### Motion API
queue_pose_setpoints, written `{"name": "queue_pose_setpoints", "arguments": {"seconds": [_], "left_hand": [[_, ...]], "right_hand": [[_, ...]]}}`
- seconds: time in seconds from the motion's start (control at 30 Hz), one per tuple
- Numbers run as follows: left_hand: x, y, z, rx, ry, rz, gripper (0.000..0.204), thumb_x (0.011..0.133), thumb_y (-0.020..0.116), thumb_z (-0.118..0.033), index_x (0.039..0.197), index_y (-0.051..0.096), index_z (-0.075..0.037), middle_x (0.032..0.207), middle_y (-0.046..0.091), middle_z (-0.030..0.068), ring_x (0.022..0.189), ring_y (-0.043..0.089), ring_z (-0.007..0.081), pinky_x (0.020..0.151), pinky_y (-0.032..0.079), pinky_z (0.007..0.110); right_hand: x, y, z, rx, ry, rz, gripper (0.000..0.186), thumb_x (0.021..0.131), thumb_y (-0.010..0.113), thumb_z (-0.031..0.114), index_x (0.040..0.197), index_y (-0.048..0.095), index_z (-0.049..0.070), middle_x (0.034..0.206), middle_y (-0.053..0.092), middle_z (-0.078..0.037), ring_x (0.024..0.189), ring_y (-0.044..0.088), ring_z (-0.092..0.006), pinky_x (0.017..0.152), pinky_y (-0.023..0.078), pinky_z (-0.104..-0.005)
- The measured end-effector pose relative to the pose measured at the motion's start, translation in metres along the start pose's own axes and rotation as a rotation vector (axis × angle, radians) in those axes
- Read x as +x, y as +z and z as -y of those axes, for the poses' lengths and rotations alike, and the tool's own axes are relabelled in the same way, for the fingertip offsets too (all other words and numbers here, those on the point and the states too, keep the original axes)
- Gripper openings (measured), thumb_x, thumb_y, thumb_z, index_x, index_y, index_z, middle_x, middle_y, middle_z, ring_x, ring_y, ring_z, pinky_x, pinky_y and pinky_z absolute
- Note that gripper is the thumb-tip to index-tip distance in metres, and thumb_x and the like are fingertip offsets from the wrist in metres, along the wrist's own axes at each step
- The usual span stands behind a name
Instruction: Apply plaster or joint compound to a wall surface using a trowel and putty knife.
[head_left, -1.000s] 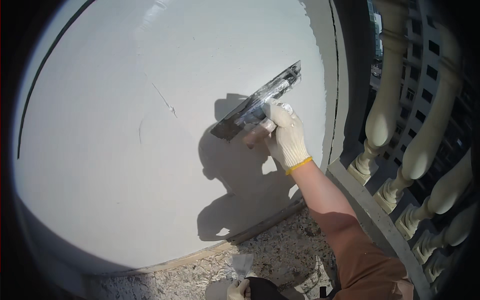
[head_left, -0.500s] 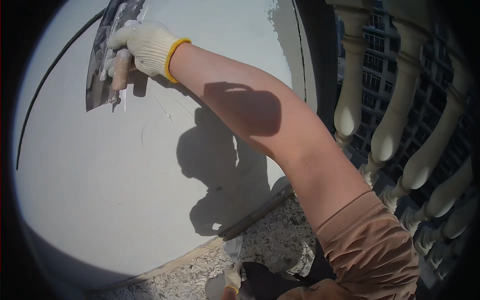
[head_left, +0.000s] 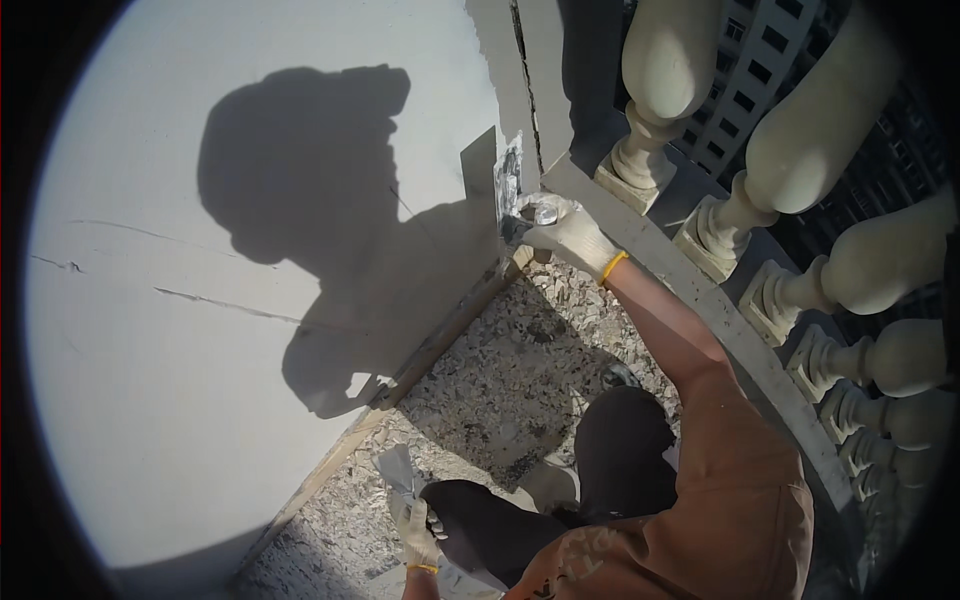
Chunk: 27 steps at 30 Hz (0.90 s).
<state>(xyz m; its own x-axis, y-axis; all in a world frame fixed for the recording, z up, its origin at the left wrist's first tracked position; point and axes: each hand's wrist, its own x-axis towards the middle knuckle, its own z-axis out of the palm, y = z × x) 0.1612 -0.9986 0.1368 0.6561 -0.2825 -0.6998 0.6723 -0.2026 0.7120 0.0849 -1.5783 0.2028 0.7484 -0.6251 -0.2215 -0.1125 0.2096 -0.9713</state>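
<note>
My right hand (head_left: 570, 235), in a white knit glove with a yellow cuff, is closed on the handle of a plastering trowel (head_left: 507, 190). Seen nearly edge-on, the blade stands at the right edge of the pale wall (head_left: 130, 370), low by the corner, with grey-white plaster smeared on its back. Down by my left knee, my left hand (head_left: 414, 535), gloved the same way, grips a putty knife (head_left: 396, 468). Its flat blade points up toward the wall's foot. Most of that handle is hidden by the fingers.
Pale stone balusters (head_left: 815, 160) line the right side on a curved ledge (head_left: 700, 305), with tall buildings beyond. Rough, chip-strewn floor (head_left: 470, 365) lies under my bent legs. A narrow strip (head_left: 335, 465) runs along the wall's foot. My shadow falls across the wall.
My right hand has brought the trowel from the upper left of the wall down to its right edge near the floor. The view has shifted, showing more of my left hand and legs.
</note>
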Motion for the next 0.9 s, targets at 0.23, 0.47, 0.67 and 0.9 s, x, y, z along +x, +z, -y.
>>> {"name": "queue_pose_setpoints", "arguments": {"seconds": [0.23,0.47,0.67,0.9], "left_hand": [[0.002,0.008,0.004,0.092,-0.035,-0.058,0.029,0.097,0.078,-0.033,0.095,0.060,-0.011,0.068,0.056,0.0009,0.047,0.048,0.0109,0.041,0.036,0.025],[-0.004,0.018,0.015,0.144,0.010,-0.116,0.029,0.097,0.078,-0.034,0.096,0.060,-0.012,0.070,0.056,0.0008,0.048,0.047,0.0103,0.042,0.036,0.025],[0.021,0.023,0.002,0.156,0.021,-0.111,0.029,0.098,0.077,-0.035,0.098,0.060,-0.012,0.072,0.057,0.0008,0.050,0.046,0.0097,0.043,0.035,0.024],[0.016,0.025,0.000,0.184,0.023,-0.112,0.026,0.100,0.075,-0.033,0.099,0.060,-0.011,0.072,0.057,0.0007,0.052,0.047,0.0089,0.045,0.036,0.023]], "right_hand": [[0.068,-0.051,-0.045,-0.175,-0.308,-0.195,0.035,0.087,0.072,0.014,0.122,0.074,0.012,0.102,0.077,0.002,0.085,0.065,-0.0140,0.079,0.054,-0.0281],[0.066,0.021,-0.036,-0.483,-0.400,0.108,0.042,0.078,0.065,0.010,0.119,0.075,0.013,0.103,0.079,-0.004,0.091,0.071,-0.0230,0.082,0.057,-0.0360],[0.055,-0.016,-0.026,-0.294,-0.441,-0.048,0.037,0.081,0.071,0.012,0.117,0.074,0.012,0.099,0.078,-0.001,0.086,0.071,-0.0175,0.078,0.056,-0.0318],[0.060,-0.036,0.095,-0.340,-0.304,-0.308,0.033,0.084,0.064,0.017,0.115,0.076,0.016,0.091,0.076,-0.005,0.072,0.067,-0.0246,0.067,0.055,-0.0352]]}}
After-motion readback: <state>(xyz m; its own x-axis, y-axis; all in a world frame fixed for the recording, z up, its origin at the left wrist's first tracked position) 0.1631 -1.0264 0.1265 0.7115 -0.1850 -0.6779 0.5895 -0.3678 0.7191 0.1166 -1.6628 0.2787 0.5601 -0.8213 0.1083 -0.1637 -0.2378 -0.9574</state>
